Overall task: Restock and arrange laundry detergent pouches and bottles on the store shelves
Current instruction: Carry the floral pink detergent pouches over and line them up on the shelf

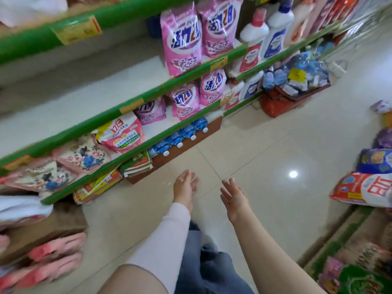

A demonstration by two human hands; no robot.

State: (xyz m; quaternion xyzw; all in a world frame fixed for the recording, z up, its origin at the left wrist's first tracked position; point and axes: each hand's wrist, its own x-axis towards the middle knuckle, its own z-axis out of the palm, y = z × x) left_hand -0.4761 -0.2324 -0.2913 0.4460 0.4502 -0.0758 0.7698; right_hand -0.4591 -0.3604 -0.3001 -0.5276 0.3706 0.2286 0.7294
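Both my hands hang over the tiled aisle floor, holding nothing. My left hand (185,186) has relaxed fingers pointing forward, and my right hand (234,199) is spread with straight fingers. Pink detergent pouches (182,39) stand on the green-edged shelves to the left, with more pink pouches (186,100) one level below. White detergent bottles (265,32) stand further along the shelf. A pink and white pouch (122,134) leans on the lower shelf. On the right, a red and white detergent bag (364,189) lies among other bags.
Blue bottles with white caps (182,136) lie in a row on the bottom shelf. A red basket (284,98) full of blue packs sits on the floor ahead. A cardboard box (46,228) stands at lower left. Floral pink packs (63,164) fill the near shelf.
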